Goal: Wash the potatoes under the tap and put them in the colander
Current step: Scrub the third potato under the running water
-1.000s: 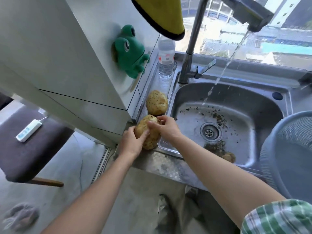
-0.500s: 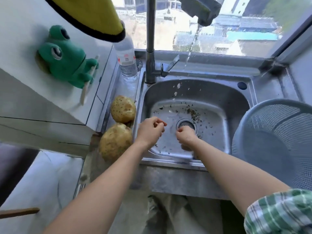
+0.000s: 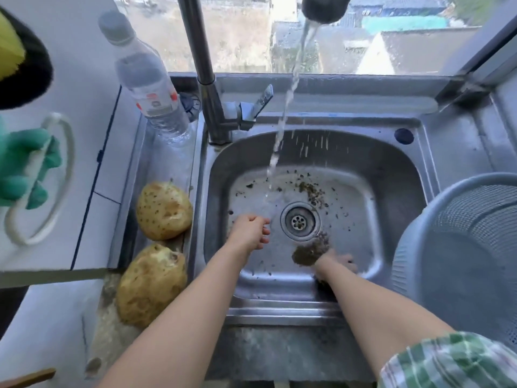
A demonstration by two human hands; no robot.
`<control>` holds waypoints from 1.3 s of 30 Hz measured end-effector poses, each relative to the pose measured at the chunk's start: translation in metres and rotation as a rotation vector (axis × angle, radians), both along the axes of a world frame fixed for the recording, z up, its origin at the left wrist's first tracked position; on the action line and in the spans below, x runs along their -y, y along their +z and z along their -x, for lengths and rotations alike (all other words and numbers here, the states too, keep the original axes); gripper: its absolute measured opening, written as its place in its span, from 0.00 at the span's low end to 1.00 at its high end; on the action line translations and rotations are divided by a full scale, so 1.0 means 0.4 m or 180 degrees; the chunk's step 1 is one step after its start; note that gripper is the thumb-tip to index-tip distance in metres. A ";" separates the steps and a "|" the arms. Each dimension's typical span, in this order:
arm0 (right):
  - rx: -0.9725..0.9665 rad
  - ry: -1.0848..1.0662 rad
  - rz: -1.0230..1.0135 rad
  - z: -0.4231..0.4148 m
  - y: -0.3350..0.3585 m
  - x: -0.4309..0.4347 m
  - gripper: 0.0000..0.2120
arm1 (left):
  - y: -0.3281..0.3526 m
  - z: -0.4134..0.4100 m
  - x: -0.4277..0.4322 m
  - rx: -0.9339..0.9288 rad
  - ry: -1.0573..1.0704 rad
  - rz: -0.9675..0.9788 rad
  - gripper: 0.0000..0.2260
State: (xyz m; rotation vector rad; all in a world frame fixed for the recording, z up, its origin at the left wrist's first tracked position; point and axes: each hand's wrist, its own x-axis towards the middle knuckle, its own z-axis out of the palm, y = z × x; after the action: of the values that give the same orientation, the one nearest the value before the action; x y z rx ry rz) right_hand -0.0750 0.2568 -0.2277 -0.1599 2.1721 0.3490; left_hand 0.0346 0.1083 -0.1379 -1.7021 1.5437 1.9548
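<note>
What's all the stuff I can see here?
Stainless steel sink: one, silver, middle, dirt specks inside.
Lumpy brown potatoes: two, yellow-brown, on the steel ledge left of the sink.
Tall metal tap: one, grey, behind the sink, water running.
Clear plastic bottle: one, see-through, back left.
Round mesh colander: one, grey-blue, right of the sink.
Green toy figure: one, far left, partly cut off.
Yellow cloth with black edge: one, top left.
Clump of dirt: one, dark brown, by the drain.
Left hand: in the sink beside the water stream, fingers loosely curled.
Right hand: low in the sink, by the clump.
Checked sleeve: green-white, bottom right.
</note>
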 end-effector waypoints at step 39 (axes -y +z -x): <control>0.0438 -0.1331 0.4388 -0.074 0.284 0.288 0.11 | 0.095 0.071 0.028 -0.0409 0.0644 -0.0152 0.31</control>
State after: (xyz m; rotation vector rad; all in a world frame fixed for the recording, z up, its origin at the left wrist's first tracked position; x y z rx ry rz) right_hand -0.0456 0.1416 -0.1141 -0.4436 1.8690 -1.3762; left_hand 0.0060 0.0970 -0.0998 -1.8091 1.3984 2.2199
